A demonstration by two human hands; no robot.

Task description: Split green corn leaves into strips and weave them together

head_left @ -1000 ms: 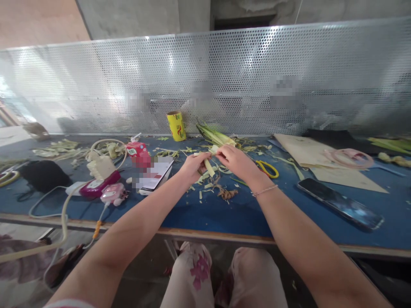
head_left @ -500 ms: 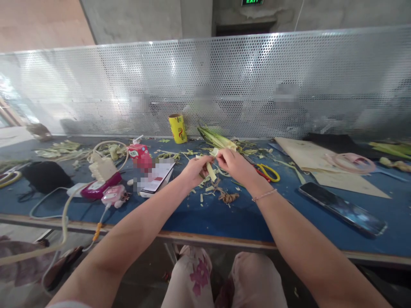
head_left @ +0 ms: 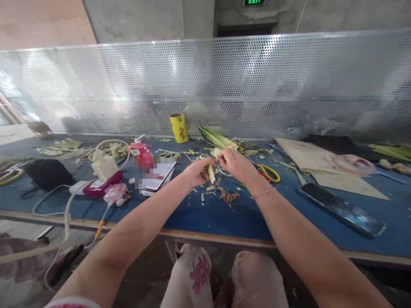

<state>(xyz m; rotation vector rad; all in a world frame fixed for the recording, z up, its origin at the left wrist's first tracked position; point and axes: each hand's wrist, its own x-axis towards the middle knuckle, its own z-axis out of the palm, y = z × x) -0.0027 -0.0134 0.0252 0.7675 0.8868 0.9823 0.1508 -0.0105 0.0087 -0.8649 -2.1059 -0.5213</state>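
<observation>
Over the middle of the table, my left hand (head_left: 199,172) is closed around a pale yellow-green leaf strip (head_left: 212,175), whose lower end hangs below the fingers. Right beside it, my right hand (head_left: 230,161) is closed in a pinch at the upper part of the pale leaf piece; its fingertips are partly hidden. Behind the hands lies a bundle of long green and cream leaves (head_left: 218,140). A knotted brown fibre bunch (head_left: 229,196) rests in front, among small pale scraps. Scissors with yellow and red handles (head_left: 270,173) lie to the right, partly behind my right wrist.
A yellow printed roll (head_left: 179,129) stands near the perforated metal screen (head_left: 128,77). To the left are a pink drink carton (head_left: 140,155), a phone (head_left: 159,176), a purple power strip (head_left: 101,187) and a black pouch (head_left: 46,174). At right are another phone (head_left: 342,209) and beige boards (head_left: 297,153).
The hands stay together at the leaf strip, with only slight shifts of the fingers. The whole view has moved slightly; nothing on the table has visibly been moved.
</observation>
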